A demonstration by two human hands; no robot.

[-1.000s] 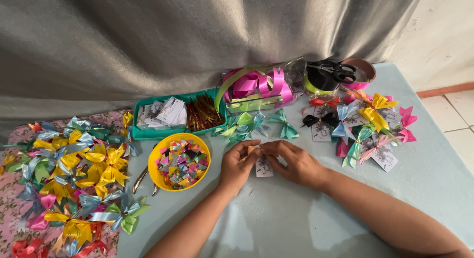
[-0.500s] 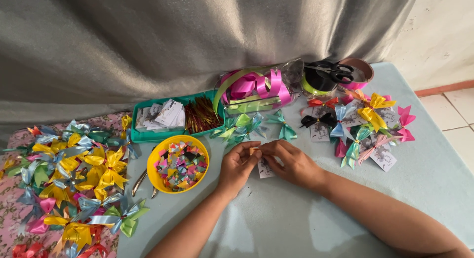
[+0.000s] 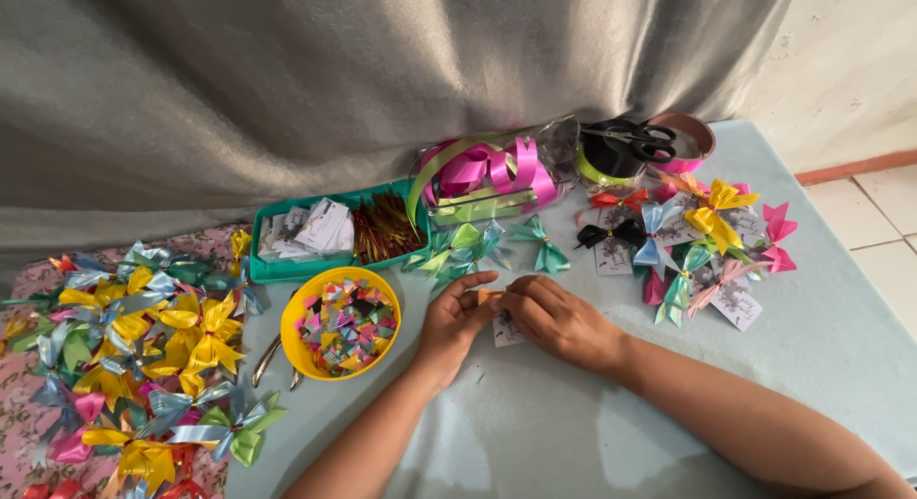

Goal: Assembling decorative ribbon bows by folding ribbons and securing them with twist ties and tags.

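My left hand [image 3: 457, 324] and my right hand [image 3: 557, 318] meet over the pale blue table [image 3: 592, 432], fingertips pinched together on a small white paper card [image 3: 505, 331] that lies flat between them. A bit of orange shows at the card's top under my fingers. Just left of my left hand stands a yellow bowl [image 3: 298, 351] holding several small coloured paper bits. A few green and teal ribbon bows [image 3: 475, 245] lie directly beyond my hands.
A green tray [image 3: 277, 268] with white cards and gold twist ties sits behind the bowl. Ribbon spools [image 3: 487, 169], black scissors [image 3: 638, 136] and tape rolls stand at the back. Finished bows on cards [image 3: 690, 241] lie right; a big bow pile [image 3: 134, 337] lies left. Grey curtain behind.
Both hands stay pinched on the card in the same place; only the fingers have shifted slightly.
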